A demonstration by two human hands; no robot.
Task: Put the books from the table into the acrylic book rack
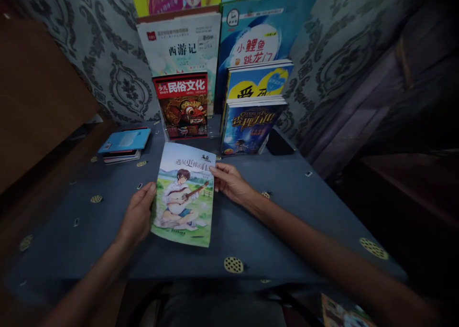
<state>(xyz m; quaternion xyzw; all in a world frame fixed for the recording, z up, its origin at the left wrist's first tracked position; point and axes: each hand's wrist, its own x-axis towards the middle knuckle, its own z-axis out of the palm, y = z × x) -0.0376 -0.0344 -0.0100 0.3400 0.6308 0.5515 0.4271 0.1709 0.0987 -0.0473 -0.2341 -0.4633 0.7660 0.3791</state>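
Between my hands is a thin paperback book (183,198), its cover showing a seated figure with a guitar on green grass. My left hand (139,212) grips its left edge, thumb at the front. On the upper right edge, my right hand (231,181) pinches the cover, its other fingers partly behind. The book is held tilted above the dark blue tablecloth. Just beyond it stands a red-topped book (184,107) with a mask on its cover. To the right of that, a dark blue book (251,126) stands upright.
More upright books rise behind, among them a white one (179,45) and a teal one (265,26). A small stack topped by a blue book (125,140) lies at the back left. A dark flat object (280,143) lies at the back right of the tablecloth (294,193).
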